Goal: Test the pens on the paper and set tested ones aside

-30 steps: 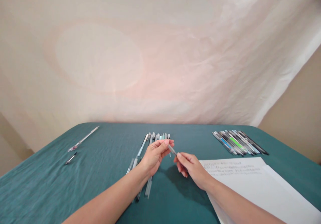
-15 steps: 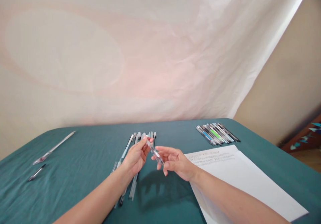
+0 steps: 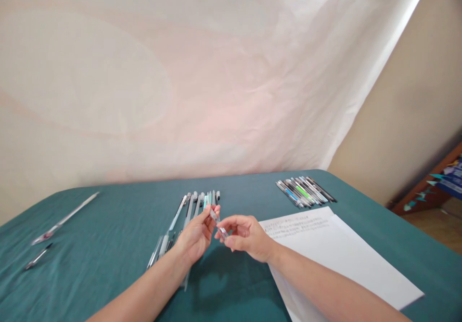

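Both of my hands hold one clear pen [image 3: 217, 223] above the teal tablecloth [image 3: 108, 235]. My left hand [image 3: 197, 238] pinches its upper end with fingertips. My right hand [image 3: 245, 236] has its fingers curled round the lower end. Just behind the hands lies a row of several clear and pale pens [image 3: 195, 204], partly hidden by my left hand and forearm.
White paper sheets [image 3: 339, 259] with handwriting at the top lie to the right. A second group of several dark and coloured pens [image 3: 305, 191] sits at the back right. A long clear pen [image 3: 65, 218] and a short dark piece [image 3: 38, 257] lie far left. A white cloth hangs behind.
The view has swung right, so everything sits further left. Both hands stay on the pen; my right hand has gone from a fingertip pinch to fingers curled round it.
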The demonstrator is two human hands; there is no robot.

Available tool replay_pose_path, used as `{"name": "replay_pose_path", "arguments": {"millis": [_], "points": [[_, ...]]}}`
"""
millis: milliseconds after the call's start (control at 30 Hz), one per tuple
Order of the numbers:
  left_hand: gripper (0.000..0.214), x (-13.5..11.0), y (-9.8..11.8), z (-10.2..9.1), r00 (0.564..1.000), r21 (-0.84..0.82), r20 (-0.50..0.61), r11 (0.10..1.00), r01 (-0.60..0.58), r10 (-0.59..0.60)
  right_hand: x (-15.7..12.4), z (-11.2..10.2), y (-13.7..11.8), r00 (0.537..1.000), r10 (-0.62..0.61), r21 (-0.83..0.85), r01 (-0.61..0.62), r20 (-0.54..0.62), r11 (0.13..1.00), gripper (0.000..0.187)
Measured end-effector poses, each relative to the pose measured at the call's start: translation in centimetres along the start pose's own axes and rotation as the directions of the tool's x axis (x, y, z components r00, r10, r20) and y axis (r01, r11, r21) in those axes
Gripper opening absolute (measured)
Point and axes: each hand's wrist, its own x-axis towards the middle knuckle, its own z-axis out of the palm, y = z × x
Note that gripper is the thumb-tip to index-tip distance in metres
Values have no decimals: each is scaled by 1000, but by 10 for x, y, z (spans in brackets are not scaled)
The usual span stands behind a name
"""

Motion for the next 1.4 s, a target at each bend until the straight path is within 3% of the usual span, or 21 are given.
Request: {"name": "replay_pose_path", "arguments": {"millis": [133, 200, 300, 400, 467, 567, 600, 667, 733, 800, 833, 900, 967, 1000, 1067, 1167, 1300, 1400], "points": [[15, -4, 0, 3, 1000, -3, 6, 1000, 21, -21, -3, 3, -10, 996, -78, -169, 83, 34, 982, 35], [16, -6, 0, 7, 999, 1, 22, 1000, 27, -27, -3, 4, -19, 987, -131, -301, 153, 93, 941, 46], [18, -9, -4, 17, 998, 17, 58, 1000, 11, -12, -3, 3, -33, 963, -223, -617, 270, 154, 740, 55], [18, -14, -16, 30, 995, 36, 101, 999, -30, 26, -7, -5, -44, 940, -308, -826, 289, 149, 484, 32], [17, -20, -27, 36, 989, 57, 136, 996, -67, 59, -16, -16, -50, 931, -350, -849, 266, 103, 457, 30], [16, -36, -43, 38, 973, 152, 222, 984, -96, 61, -36, -40, -61, 906, -420, -828, 198, -49, 524, 31], [17, -43, -47, 37, 938, 358, 334, 909, -213, 89, -45, -51, -64, 895, -429, -821, 151, -123, 550, 31], [17, -56, -56, 33, 792, 641, 607, 550, -535, 63, -62, -74, -70, 853, -414, -788, 5, -318, 616, 31], [32, -65, -64, 30, 630, 629, 774, 168, -759, -56, -82, -101, -72, 763, -369, -717, -171, -530, 676, 36], [32, -69, -70, 29, 472, 459, 856, -109, -882, -210, -105, -132, -71, 674, -334, -647, -280, -658, 709, 41], [26, -69, -73, 29, 389, 343, 884, -203, -917, -259, -119, -148, -70, 631, -329, -624, -323, -702, 712, 44], [14, -66, -78, 32, 234, 120, 909, -321, -939, -344, -147, -184, -66, 593, -328, -622, -399, -735, 674, 47], [8, -61, -82, 35, 138, -40, 906, -405, -913, -400, -174, -220, -59, 535, -401, -664, -522, -743, 535, 47], [9, -58, -84, 36, 118, -87, 903, -444, -892, -414, -186, -237, -56, 544, -393, -671, -596, -742, 441, 45], [14, -54, -86, 36, 100, -149, 894, -502, -852, -436, -203, -266, -49, 555, -337, -647, -688, -760, 327, 46], [16, -56, -83, 34, 132, -139, 895, -546, -827, -427, -215, -290, -40, 549, -317, -629, -727, -774, 276, 50], [12, -68, -69, 24, 206, -64, 888, -553, -831, -411, -213, -287, -34, 584, -306, -655, -713, -752, 248, 50], [11, -78, -51, 12, 281, 2, 869, -564, -826, -408, -205, -270, -37, 647, -308, -713, -668, -697, 212, 51]]}}
